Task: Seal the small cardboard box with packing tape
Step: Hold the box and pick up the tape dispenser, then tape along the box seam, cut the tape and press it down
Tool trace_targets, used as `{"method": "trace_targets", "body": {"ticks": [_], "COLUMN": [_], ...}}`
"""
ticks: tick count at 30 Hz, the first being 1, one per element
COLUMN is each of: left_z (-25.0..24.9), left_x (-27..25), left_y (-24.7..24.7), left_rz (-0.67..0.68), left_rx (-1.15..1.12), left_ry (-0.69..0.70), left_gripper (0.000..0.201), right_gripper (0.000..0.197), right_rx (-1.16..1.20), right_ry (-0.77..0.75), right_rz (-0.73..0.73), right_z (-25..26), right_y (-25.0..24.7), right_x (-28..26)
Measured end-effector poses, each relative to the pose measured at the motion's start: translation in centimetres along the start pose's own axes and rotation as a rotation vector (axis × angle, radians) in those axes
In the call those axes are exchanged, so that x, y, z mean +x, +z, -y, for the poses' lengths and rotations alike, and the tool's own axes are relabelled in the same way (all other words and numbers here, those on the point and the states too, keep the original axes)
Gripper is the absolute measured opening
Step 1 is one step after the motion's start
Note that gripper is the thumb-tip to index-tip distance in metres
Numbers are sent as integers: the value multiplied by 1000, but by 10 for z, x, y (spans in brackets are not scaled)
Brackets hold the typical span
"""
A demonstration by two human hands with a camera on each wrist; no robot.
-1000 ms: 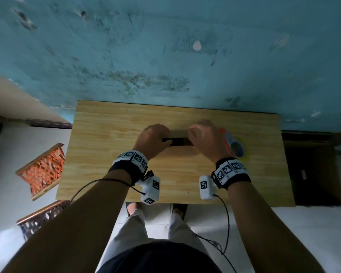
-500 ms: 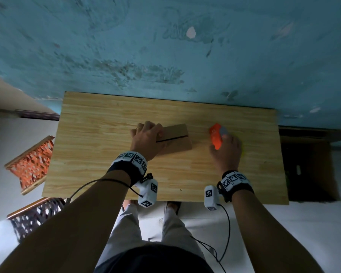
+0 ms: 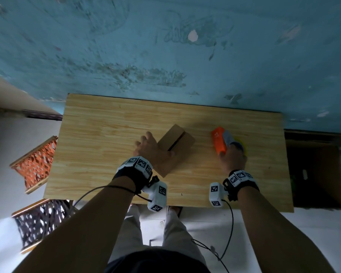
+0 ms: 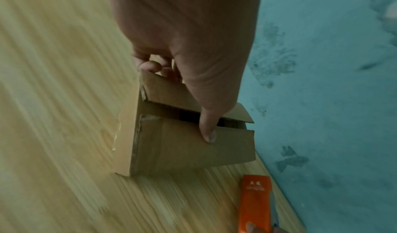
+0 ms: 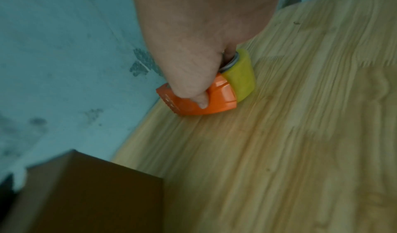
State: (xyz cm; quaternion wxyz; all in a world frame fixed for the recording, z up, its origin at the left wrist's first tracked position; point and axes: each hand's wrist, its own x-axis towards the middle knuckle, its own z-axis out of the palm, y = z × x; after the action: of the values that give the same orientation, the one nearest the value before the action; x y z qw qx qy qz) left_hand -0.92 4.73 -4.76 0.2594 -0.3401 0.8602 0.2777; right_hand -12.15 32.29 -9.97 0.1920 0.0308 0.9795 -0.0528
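Note:
The small brown cardboard box (image 3: 179, 141) lies turned diagonally in the middle of the wooden table (image 3: 106, 134). A dark slit shows between its two top flaps. My left hand (image 3: 153, 149) grips its near-left end. The thumb (image 4: 207, 129) lies across the flaps (image 4: 189, 145) and the fingers (image 4: 148, 65) curl over the far edge. To the right, my right hand (image 3: 232, 157) grips the orange tape dispenser (image 3: 218, 142) with its yellowish tape roll (image 5: 240, 77). The dispenser (image 5: 193, 104) rests on the table, apart from the box (image 5: 86, 194).
The table's far edge meets a worn teal surface (image 3: 165, 56). On the floor at the left stand an orange woven basket (image 3: 34, 162) and a dark one (image 3: 39, 221). A large open carton (image 3: 315, 170) sits past the table's right edge.
My right hand left the box, moved right and took hold of the tape dispenser. My left hand has turned the box from lying crosswise to a diagonal.

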Motion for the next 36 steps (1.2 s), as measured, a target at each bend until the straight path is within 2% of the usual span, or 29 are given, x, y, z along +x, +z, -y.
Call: {"method": "trace_targets", "body": {"ticks": [2,5,9,11,14,17,21,22,24,26,29,33,36], "left_z": [4,13,21,22,21,20,18,18,16,20,25,27,23], "left_x": [4,7,7,5,-2,-5,-4,-4,-2,3,12,19,17], "left_y": [6,17,28,34,40,43,41,37,28,16,2,-7,-7], "left_rz": [63,140,209,246,272,298,244,228,176,55,-43,19,19], "left_rx": [-102,-269,-432,-514,-621,-631,-696,-684,-616,-486,-496,-467,-416], "left_ry": [-22,-61,-148,-202,-278,-258,-165,-139,-46,101,308,319,271], "left_gripper": [113,115,145,155,166,154,102,96,100,111,109,83,78], "right_gripper": [40,46,33,29,27,27,22,21,22,23,23,21,19], "right_rx": [91,229,470,516,459,353,216,185,148,139,167,169,124], "right_ry": [-8,-111,-339,-450,-534,-563,-617,-623,-628,-642,-658,-681,-709], "right_rz": [-47,-152,-265,-265,-223,-172,-165,-166,-170,-177,-183,-152,-141], "right_z": [5,17,56,78,103,118,129,130,130,129,128,130,137], "right_y": [-2,-7,-34,-44,-45,-40,-36,-35,-32,-30,-31,-38,-41], "right_x": [2,0,-29,-47,-68,-81,-93,-94,-92,-92,-93,-94,-100]}}
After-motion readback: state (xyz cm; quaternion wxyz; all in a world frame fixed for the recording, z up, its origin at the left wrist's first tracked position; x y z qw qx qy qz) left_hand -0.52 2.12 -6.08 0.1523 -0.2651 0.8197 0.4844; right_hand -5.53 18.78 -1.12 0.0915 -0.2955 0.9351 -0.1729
